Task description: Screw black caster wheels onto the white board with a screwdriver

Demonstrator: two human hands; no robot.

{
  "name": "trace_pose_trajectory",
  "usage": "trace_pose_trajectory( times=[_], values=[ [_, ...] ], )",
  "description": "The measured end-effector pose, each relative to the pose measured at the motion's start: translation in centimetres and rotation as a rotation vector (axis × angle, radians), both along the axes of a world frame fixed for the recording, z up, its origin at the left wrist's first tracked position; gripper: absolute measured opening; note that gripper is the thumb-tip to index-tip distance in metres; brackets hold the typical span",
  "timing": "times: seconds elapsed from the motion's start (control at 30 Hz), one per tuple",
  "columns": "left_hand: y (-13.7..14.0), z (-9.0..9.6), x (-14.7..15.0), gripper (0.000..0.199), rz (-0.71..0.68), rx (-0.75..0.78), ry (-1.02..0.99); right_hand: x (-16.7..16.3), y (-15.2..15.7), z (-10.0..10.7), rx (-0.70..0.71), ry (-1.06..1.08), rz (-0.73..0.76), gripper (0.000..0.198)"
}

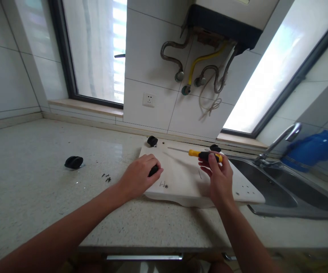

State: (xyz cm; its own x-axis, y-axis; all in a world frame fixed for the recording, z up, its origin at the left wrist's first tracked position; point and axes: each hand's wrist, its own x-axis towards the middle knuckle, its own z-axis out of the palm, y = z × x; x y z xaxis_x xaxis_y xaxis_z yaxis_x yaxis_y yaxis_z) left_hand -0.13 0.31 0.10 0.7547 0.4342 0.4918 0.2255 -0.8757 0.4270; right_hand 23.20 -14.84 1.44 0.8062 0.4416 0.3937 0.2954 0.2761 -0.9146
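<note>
A white board lies flat on the speckled countertop, partly over the sink's edge. My left hand rests on the board's left part, fingers closed around a small black caster wheel. My right hand holds a screwdriver with a yellow and black handle, its shaft pointing left over the board. Two more black casters sit at the board's far corners, one on the left and one on the right.
A loose black caster and a few small dark screws lie on the countertop left of the board. A steel sink with a faucet is to the right. Behind are a tiled wall, a socket and heater pipes.
</note>
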Motion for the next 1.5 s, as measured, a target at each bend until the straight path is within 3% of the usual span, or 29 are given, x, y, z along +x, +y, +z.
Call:
trace_pose_trajectory(
  times=[0.1, 0.23, 0.33, 0.43, 0.53, 0.6, 0.73, 0.87, 1.13, 1.3, 1.37, 1.5],
  values=[
    [-0.2, 0.1, 0.0, 0.02, -0.028, -0.005, -0.033, -0.2, -1.3, -1.8, -0.008, 0.051, 0.017, 0.042],
    [-0.9, 0.3, 0.5, 0.021, -0.073, -0.023, -0.101, -0.6, -2.0, -2.0, -0.031, 0.051, 0.063, 0.041],
    [-1.4, 1.8, 0.6, 0.023, -0.076, -0.117, -0.205, -0.6, -2.1, -1.9, -0.028, 0.053, 0.091, 0.04],
    [-0.7, 4.5, -1.1, 0.026, 0.042, -0.206, -0.316, -0.3, -2.2, -2.2, 0.018, 0.076, 0.097, 0.042],
    [1.8, 6.1, -4.8, 0.034, 0.311, -0.221, -0.332, 0.0, -2.2, -2.5, 0.082, 0.091, 0.093, 0.044],
    [4.1, 5.4, -7.7, 0.041, 0.405, -0.246, -0.209, 0.0, -2.1, -2.5, 0.108, 0.087, 0.102, 0.045],
    [8.0, 0.6, -12.5, 0.047, 0.388, -0.22, 0.31, -0.1, -2.2, -2.6, 0.094, 0.053, 0.146, 0.043],
    [9.8, -3.2, -14.1, 0.047, 0.426, -0.196, 0.395, 0.0, -2.3, -2.8, 0.067, -0.01, 0.153, 0.042],
    [10.6, -4.7, -13.7, 0.06, 0.432, -0.182, 0.345, -0.4, -3.1, -3.0, 0.015, -0.17, 0.099, 0.045],
    [7.8, -3.2, -11.7, 0.077, 0.405, -0.145, 0.184, 0.1, -5.8, -4.3, -0.009, -0.343, -0.192, 0.045],
    [6.0, -2.0, -9.8, 0.073, 0.323, -0.14, 0.107, 1.1, -6.6, -5.1, 0.012, -0.38, -0.311, 0.046],
    [3.3, -0.4, -5.6, 0.067, -0.016, -0.161, 0.056, 3.4, -7.3, -6.5, 0.056, -0.411, -0.437, 0.046]
  ],
)
